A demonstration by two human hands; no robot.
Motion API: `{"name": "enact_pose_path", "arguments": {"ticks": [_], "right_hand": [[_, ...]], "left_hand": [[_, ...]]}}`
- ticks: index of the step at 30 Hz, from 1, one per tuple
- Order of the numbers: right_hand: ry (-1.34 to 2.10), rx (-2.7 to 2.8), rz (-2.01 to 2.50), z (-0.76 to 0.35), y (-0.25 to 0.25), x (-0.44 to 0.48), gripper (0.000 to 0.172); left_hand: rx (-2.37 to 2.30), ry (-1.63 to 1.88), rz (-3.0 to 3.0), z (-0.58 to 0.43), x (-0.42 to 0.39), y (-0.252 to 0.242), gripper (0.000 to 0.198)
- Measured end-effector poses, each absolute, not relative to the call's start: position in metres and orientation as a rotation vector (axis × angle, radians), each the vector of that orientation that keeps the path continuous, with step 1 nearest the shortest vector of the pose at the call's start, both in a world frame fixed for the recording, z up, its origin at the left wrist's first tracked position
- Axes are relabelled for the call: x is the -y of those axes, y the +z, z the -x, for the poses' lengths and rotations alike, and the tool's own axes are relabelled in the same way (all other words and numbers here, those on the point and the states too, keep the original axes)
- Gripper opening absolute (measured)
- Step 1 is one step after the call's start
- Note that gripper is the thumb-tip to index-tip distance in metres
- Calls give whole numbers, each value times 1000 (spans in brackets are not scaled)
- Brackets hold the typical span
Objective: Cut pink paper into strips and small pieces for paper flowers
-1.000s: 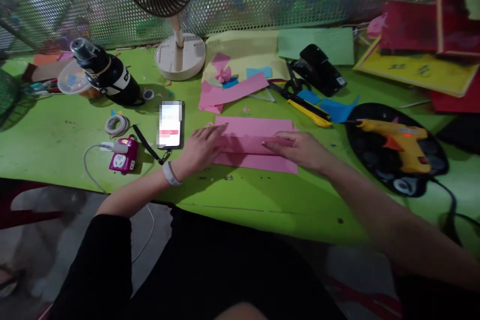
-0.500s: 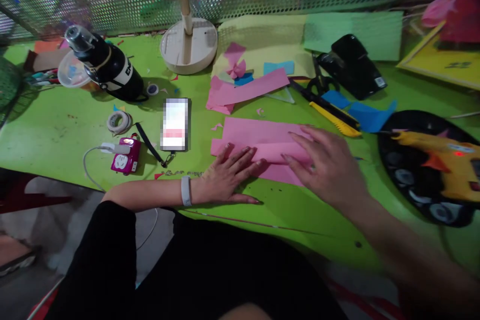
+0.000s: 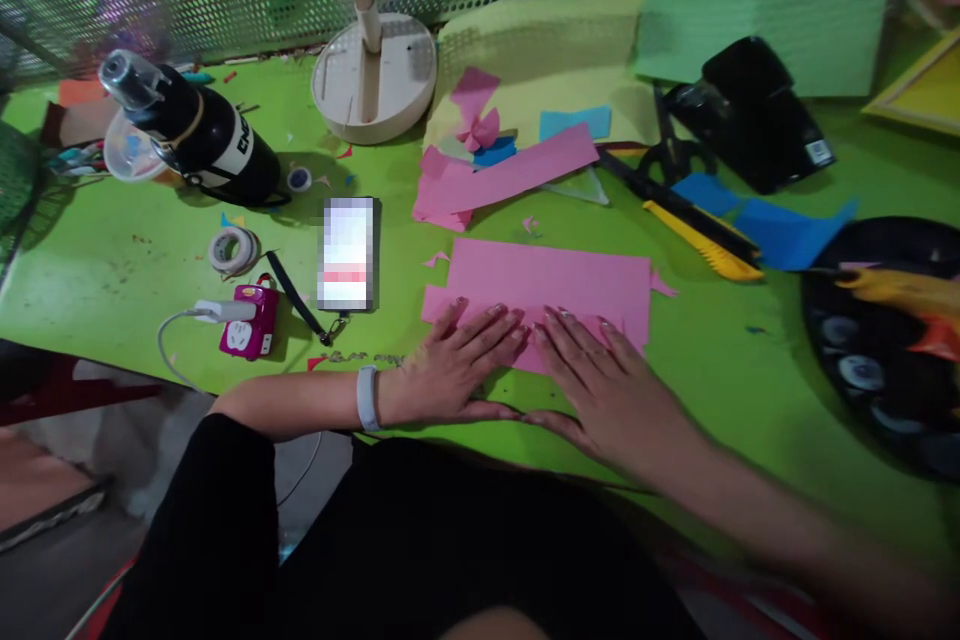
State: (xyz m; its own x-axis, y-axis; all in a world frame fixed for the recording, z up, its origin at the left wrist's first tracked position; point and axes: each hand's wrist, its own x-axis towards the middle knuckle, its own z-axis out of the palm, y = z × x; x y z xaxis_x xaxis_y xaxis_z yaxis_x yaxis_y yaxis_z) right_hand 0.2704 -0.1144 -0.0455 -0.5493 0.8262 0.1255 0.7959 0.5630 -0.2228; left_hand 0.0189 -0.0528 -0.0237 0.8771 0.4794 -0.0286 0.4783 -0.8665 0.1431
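Note:
Pink paper (image 3: pixel 555 275) lies on the green table in front of me, its lower part beneath both hands. My left hand (image 3: pixel 457 360) rests flat on the paper's lower left part, fingers spread. Beside it, my right hand (image 3: pixel 600 370) presses flat on the lower middle and right, fingers stretched out. The tips of the two thumbs meet or nearly meet below the paper's edge. Small pink scraps (image 3: pixel 664 285) lie at the paper's right and left. How the paper's layers lie under my fingers is hidden.
Behind the paper are a pink strip (image 3: pixel 517 170), a yellow utility knife (image 3: pixel 701 235), scissors (image 3: pixel 675 155) and blue paper (image 3: pixel 795 228). A glue gun (image 3: pixel 907 295) lies on a black tray (image 3: pixel 832 390) at right. Leftward are a phone (image 3: pixel 346 255), tape (image 3: pixel 232 248), bottle (image 3: pixel 217 135) and fan (image 3: pixel 375 90).
My right hand has come down and left from the paper's right side and now lies flat near my left hand. The paper's right end is uncovered. The view has shifted slightly.

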Motion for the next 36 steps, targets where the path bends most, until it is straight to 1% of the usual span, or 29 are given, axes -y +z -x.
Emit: {"name": "enact_pose_path", "arguments": {"ticks": [8,11,16,23,28,36], "right_hand": [[240,2543,1377,-268,-46,116,93],[244,2527,1375,-267,-45,116,93],[224,2526,1356,-266,-43,115,93],[186,2561,1406,-265,-41,112,92],[191,2592,1474,-264,-41,110,95],[176,2617,1456,-264,-39,107,97]], "left_hand": [[-742,-50,-2870,-20,50,-21,100],[-744,-68,-2869,-21,49,-20,98],[-752,8,-2893,-19,49,-22,93],[-692,63,-2912,-17,44,-24,100],[-669,177,-2910,-17,41,-27,94],[-668,212,-2898,-17,40,-27,93]]}}
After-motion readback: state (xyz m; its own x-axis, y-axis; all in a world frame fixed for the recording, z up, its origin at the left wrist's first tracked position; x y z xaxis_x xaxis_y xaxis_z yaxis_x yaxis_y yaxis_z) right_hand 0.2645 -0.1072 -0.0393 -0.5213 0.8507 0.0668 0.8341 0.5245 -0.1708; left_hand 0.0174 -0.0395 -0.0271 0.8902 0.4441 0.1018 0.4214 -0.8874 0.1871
